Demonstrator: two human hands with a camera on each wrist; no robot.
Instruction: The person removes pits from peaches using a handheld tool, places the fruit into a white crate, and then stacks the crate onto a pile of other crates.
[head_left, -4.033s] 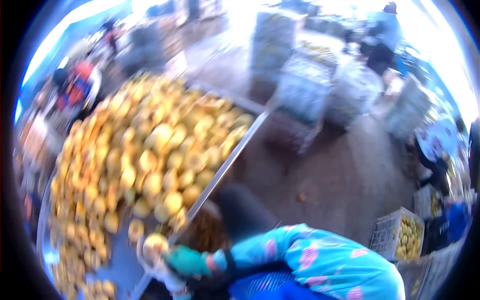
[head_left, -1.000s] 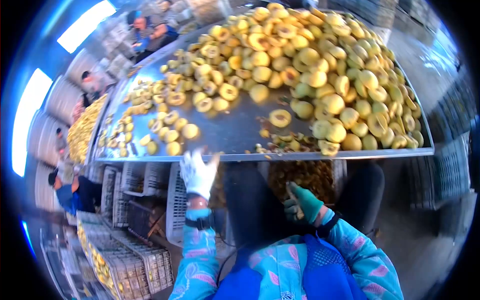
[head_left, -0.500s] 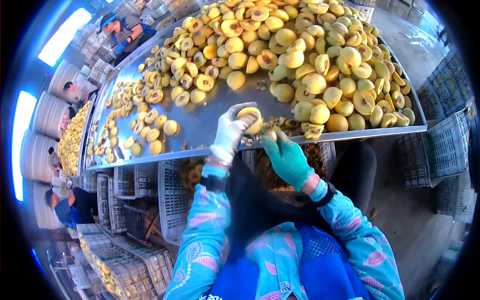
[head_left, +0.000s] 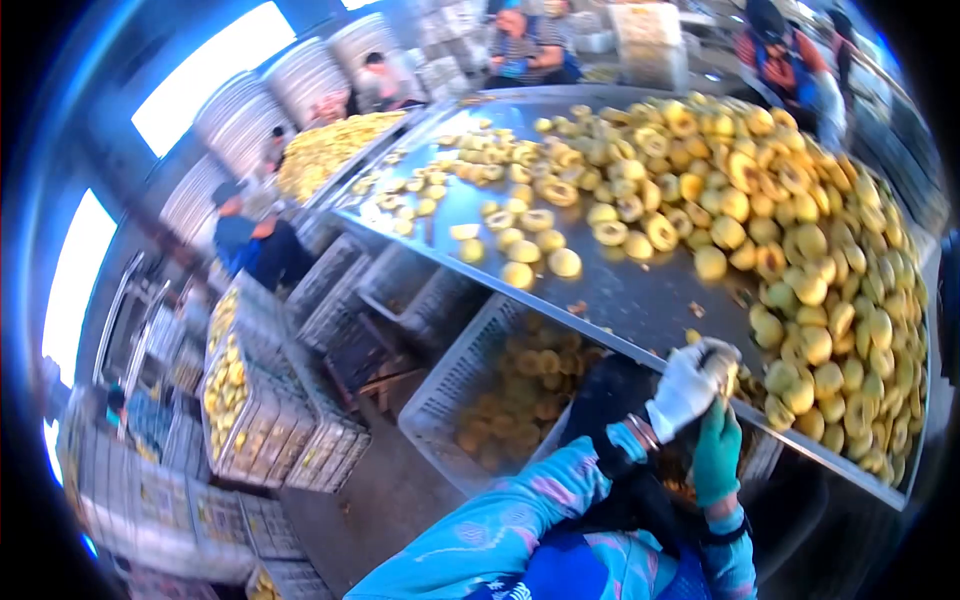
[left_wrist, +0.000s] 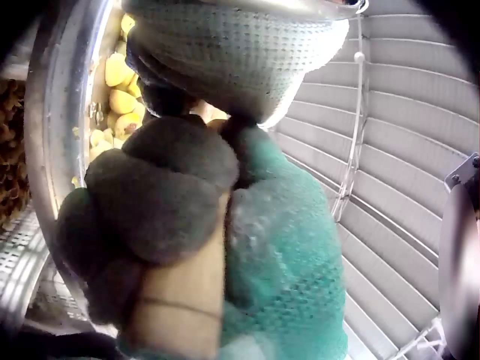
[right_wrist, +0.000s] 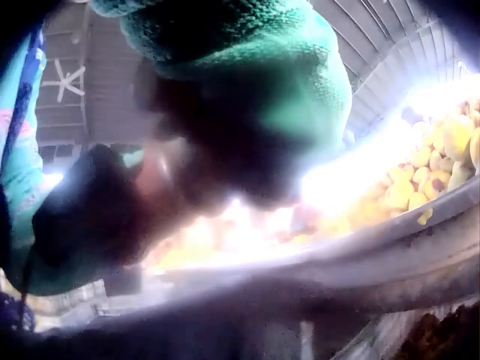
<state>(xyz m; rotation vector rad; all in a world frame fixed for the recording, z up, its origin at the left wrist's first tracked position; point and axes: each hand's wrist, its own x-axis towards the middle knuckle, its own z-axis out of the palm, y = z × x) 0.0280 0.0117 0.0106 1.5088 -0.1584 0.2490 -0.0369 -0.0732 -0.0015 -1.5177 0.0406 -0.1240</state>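
My left hand [head_left: 688, 388], in a white glove, holds a fruit half [head_left: 731, 380], mostly hidden by the fingers, above the near edge of the metal table [head_left: 640, 290]. My right hand [head_left: 717, 458], in a green glove, meets it from below. In the left wrist view, the dark-coated fingers of the right hand [left_wrist: 217, 217] curl round a wooden handle [left_wrist: 180, 307]; the tool's tip is hidden under the white glove [left_wrist: 232, 60]. The right wrist view shows the green glove [right_wrist: 255, 82] dark and blurred. Yellow fruit halves [head_left: 800, 290] heap near both hands.
A crate of fruit [head_left: 455, 385] stands below the table edge at the left. Stacked crates [head_left: 285, 440] stand farther left. Several people sit beyond, one in stripes [head_left: 545, 50] across the table. Another fruit-covered table [head_left: 335, 155] lies at the back left.
The head view has swung left, so the table and hands appear farther right. The hands have come together, the right fingers now against the left hand at the fruit.
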